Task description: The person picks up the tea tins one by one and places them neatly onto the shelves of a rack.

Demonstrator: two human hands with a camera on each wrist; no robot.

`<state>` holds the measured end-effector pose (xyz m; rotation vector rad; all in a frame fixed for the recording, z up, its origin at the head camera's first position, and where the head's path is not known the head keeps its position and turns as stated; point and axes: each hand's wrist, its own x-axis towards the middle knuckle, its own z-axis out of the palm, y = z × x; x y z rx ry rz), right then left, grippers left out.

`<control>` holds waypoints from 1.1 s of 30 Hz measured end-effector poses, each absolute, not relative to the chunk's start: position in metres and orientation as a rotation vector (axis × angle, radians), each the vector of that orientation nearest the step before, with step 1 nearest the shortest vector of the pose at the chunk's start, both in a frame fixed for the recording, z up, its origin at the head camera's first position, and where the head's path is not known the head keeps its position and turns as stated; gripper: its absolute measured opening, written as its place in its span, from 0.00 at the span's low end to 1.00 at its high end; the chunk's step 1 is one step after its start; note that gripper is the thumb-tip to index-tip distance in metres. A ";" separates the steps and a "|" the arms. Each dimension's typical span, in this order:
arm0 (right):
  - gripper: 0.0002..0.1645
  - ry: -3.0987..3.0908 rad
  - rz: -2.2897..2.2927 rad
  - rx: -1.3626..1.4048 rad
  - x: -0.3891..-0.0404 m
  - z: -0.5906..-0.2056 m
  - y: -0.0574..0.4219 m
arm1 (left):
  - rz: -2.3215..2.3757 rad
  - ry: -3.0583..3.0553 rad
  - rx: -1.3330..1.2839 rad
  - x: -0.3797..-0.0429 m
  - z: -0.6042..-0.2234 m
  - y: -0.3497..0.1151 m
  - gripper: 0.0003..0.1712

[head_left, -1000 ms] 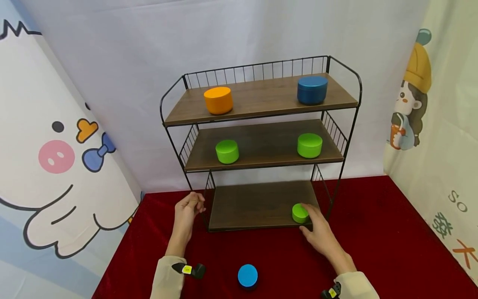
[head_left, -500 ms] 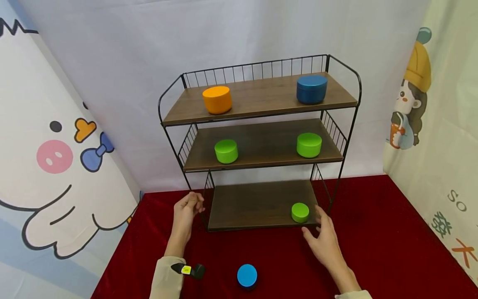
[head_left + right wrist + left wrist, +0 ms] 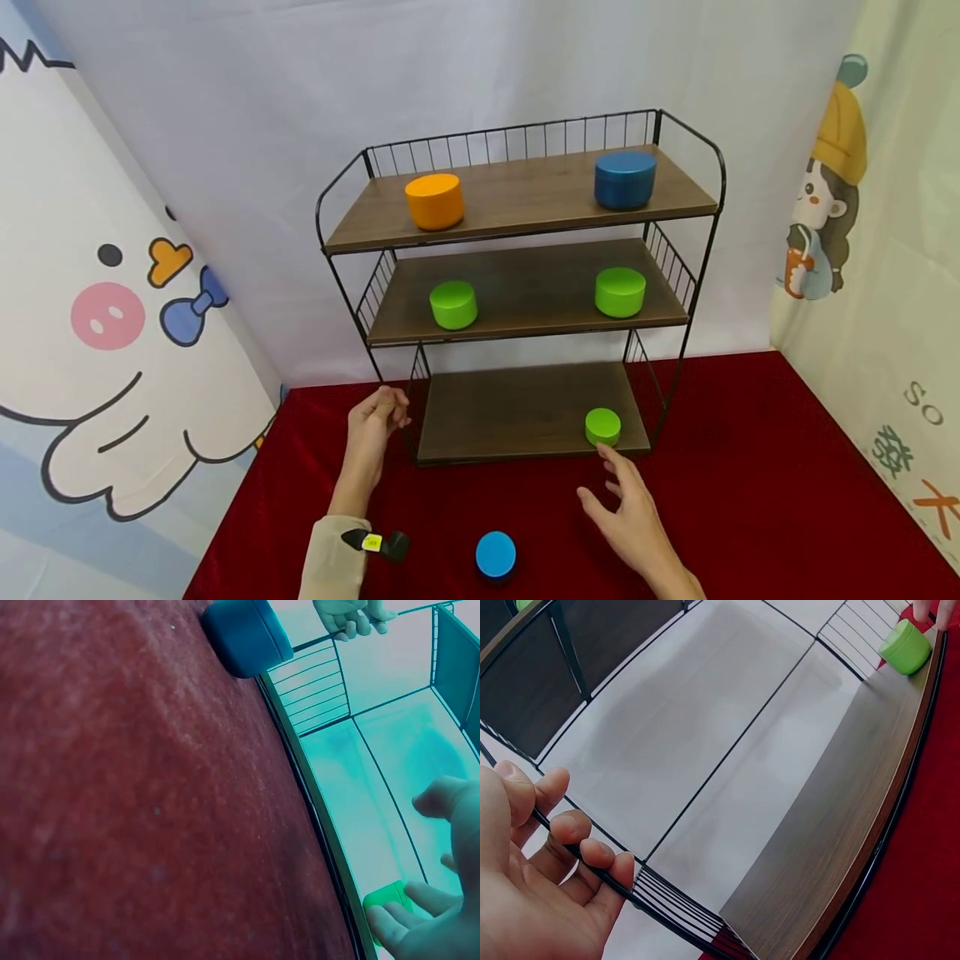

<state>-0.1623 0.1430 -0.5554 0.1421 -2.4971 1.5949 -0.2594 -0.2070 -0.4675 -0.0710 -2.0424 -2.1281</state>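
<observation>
My left hand [image 3: 369, 433] grips the black metal post [image 3: 604, 879] at the left side of a three-tier shelf rack [image 3: 517, 421], fingers curled round it in the left wrist view. My right hand [image 3: 628, 518] holds nothing. It hovers over the red cloth in front of the bottom shelf, thumb and fingers spread. Just beyond its fingertips a small green round tin [image 3: 602, 423] sits at the right end of the bottom shelf. On the cloth in front of the rack stands a blue round tin [image 3: 496, 554], left of and nearer than the right hand.
An orange tin [image 3: 435, 202] and a dark blue tin [image 3: 625, 180] stand on the top shelf. Two green tins, a left one [image 3: 453, 306] and a right one [image 3: 620, 292], are on the middle shelf. Red cloth [image 3: 750, 483] covers the table; printed curtains hang around.
My right hand has let go of the green tin on the bottom shelf, drawn back, and shifted left and nearer. My left hand has stayed on the post.
</observation>
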 end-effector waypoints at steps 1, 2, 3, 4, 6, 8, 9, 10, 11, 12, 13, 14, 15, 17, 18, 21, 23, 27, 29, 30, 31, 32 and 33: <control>0.43 -2.495 1.588 0.161 -0.162 -0.556 0.143 | -2.121 -2.043 -0.071 -0.260 -0.468 -0.207 0.22; 0.42 -2.492 1.582 0.183 -0.161 -0.556 0.143 | -2.115 -2.044 -0.069 -0.261 -0.468 -0.207 0.23; 0.41 -2.482 1.569 0.218 -0.160 -0.556 0.143 | -2.108 -2.046 -0.068 -0.261 -0.468 -0.207 0.23; 0.41 -2.468 1.555 0.255 -0.160 -0.555 0.142 | -2.102 -2.049 -0.067 -0.261 -0.468 -0.207 0.23; 0.40 -2.431 1.510 0.334 -0.159 -0.555 0.142 | -2.096 -2.052 -0.070 -0.261 -0.469 -0.207 0.23; 0.40 -2.388 1.459 0.411 -0.158 -0.554 0.141 | -2.097 -2.050 -0.075 -0.262 -0.469 -0.207 0.24; 0.40 -2.368 1.439 0.444 -0.158 -0.553 0.141 | -2.098 -2.048 -0.081 -0.261 -0.468 -0.207 0.23; 0.39 -2.354 1.422 0.471 -0.157 -0.552 0.140 | -2.103 -2.046 -0.085 -0.261 -0.468 -0.207 0.23; 0.39 -2.345 1.406 0.496 -0.156 -0.551 0.140 | -2.108 -2.041 -0.088 -0.261 -0.468 -0.207 0.23; 0.39 -2.338 1.398 0.519 -0.156 -0.550 0.139 | -2.111 -2.039 -0.091 -0.261 -0.468 -0.207 0.22; 0.38 -2.334 1.393 0.541 -0.155 -0.549 0.139 | -2.114 -2.037 -0.093 -0.261 -0.468 -0.207 0.21; 0.38 -2.333 1.392 0.562 -0.154 -0.547 0.138 | -2.115 -2.036 -0.093 -0.261 -0.468 -0.207 0.21; 0.38 -2.335 1.393 0.580 -0.153 -0.546 0.137 | -2.117 -2.036 -0.094 -0.261 -0.468 -0.207 0.20; 0.39 -2.334 1.374 0.626 -0.151 -0.545 0.136 | -2.121 -2.036 -0.089 -0.261 -0.468 -0.208 0.20; 0.39 -2.335 1.370 0.645 -0.150 -0.545 0.135 | -2.122 -2.036 -0.088 -0.261 -0.468 -0.208 0.20; 0.40 -2.338 1.357 0.712 -0.149 -0.547 0.131 | -2.124 -2.037 -0.083 -0.262 -0.468 -0.207 0.19; 0.41 -2.351 1.365 0.751 -0.147 -0.549 0.127 | -2.124 -2.035 -0.077 -0.262 -0.468 -0.207 0.19; 0.42 -2.414 1.424 0.794 -0.145 -0.553 0.120 | -2.125 -2.035 -0.072 -0.262 -0.468 -0.207 0.20; 0.43 -2.453 1.474 0.801 -0.144 -0.554 0.117 | -2.126 -2.036 -0.075 -0.261 -0.467 -0.207 0.19; 0.43 -2.476 1.503 0.803 -0.143 -0.554 0.115 | -2.126 -2.037 -0.080 -0.261 -0.467 -0.207 0.19; 0.43 -2.497 1.528 0.811 -0.143 -0.555 0.114 | -2.125 -2.037 -0.082 -0.261 -0.467 -0.207 0.19; 0.43 -2.522 1.555 0.817 -0.143 -0.555 0.112 | -2.125 -2.037 -0.084 -0.261 -0.467 -0.207 0.19; 0.43 -2.543 1.582 0.829 -0.143 -0.555 0.111 | -2.124 -2.037 -0.083 -0.261 -0.467 -0.207 0.19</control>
